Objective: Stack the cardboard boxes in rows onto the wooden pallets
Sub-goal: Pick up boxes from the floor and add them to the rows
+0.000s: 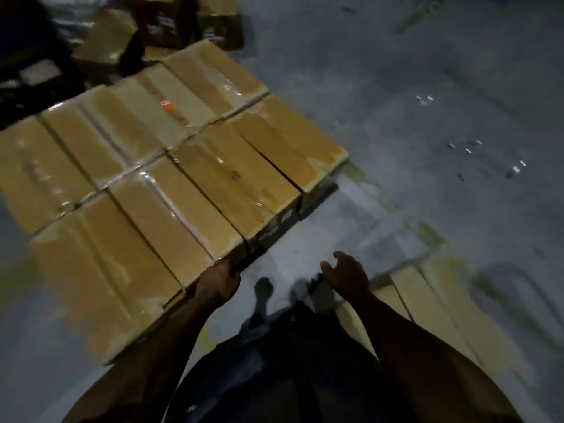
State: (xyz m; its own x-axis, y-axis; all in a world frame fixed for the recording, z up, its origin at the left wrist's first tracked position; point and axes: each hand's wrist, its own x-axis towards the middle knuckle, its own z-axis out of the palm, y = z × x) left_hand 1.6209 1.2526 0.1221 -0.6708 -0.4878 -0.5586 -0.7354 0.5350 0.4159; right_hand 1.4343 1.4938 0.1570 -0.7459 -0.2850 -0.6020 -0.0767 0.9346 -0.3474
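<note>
Several taped cardboard boxes [171,166] lie side by side in two rows, filling the left and middle of the blurred head view; whatever they rest on is hidden beneath them. My left hand [218,282] is at the near end of one front-row box [171,227], fingers curled at its edge. To the right, my right hand [346,274] hangs in the air over the floor with loosely curled fingers and holds nothing. More cardboard boxes [433,303] lie at the lower right beside my right forearm.
Grey concrete floor [427,102] spreads to the right, with small bits of litter [515,169] on it. Loose cardboard boxes [171,22] are piled at the back, next to a dark object [33,65] at the upper left. My legs and feet are below my hands.
</note>
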